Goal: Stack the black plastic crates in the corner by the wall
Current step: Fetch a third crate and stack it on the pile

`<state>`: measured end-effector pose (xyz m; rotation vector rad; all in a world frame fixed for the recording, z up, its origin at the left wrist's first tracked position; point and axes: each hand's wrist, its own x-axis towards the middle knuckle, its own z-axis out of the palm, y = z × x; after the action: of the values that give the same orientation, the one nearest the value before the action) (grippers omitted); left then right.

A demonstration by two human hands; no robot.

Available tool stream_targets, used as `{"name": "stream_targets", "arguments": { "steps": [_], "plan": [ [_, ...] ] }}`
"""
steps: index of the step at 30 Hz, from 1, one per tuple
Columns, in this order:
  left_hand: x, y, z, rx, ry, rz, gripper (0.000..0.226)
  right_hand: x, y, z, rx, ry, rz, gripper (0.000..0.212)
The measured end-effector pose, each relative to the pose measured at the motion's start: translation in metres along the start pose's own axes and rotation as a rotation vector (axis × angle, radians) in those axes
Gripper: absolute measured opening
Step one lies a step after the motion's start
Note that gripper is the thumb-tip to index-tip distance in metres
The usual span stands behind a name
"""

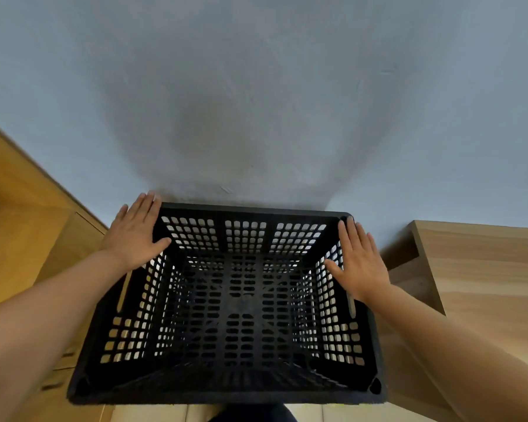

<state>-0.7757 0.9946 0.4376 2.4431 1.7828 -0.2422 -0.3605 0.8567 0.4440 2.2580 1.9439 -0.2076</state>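
A black plastic crate (pixel 235 303) fills the lower middle of the head view, seen from above with its open top facing the camera. Its walls and floor are a lattice of small rounded slots, light showing through those in the far and side walls, and a long handle slot is cut into each side wall. Through the floor more black lattice shows below, though whether that is another crate cannot be told. The crate's far rim sits just against the pale grey-blue wall (pixel 256 86), between a wooden cabinet (pixel 22 214) on the left and a wooden bench (pixel 482 269) on the right.

The left hand (pixel 136 231) lies flat on the far left rim, fingers straight, thumb over the inner edge. The right hand (pixel 358 260) lies flat on the far right rim likewise. Neither grip is clenched; both hands are released and press open-palmed on the crate.
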Motion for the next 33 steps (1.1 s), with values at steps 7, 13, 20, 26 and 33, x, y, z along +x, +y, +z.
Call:
{"name": "stream_targets", "arguments": {
  "steps": [7,13,20,26,33],
  "plan": [
    [0.009,-0.001,0.009,0.043,0.040,-0.002,0.091,0.052,0.000,-0.004,-0.016,-0.003,-0.083,0.080],
    [0.011,0.018,0.004,0.155,0.056,-0.058,0.092,0.054,0.003,-0.001,0.017,0.018,-0.088,0.079],
    [0.046,0.145,-0.014,0.068,-0.002,0.255,0.090,0.055,0.004,0.000,0.017,0.033,-0.096,0.078],
    [0.065,0.170,-0.011,0.094,-0.162,0.274,0.098,0.053,0.004,-0.002,0.049,0.032,-0.087,0.079],
    [0.061,0.168,-0.014,0.081,-0.203,0.291,0.099,0.037,0.000,-0.004,0.104,0.031,-0.007,0.076]
  ]
}}
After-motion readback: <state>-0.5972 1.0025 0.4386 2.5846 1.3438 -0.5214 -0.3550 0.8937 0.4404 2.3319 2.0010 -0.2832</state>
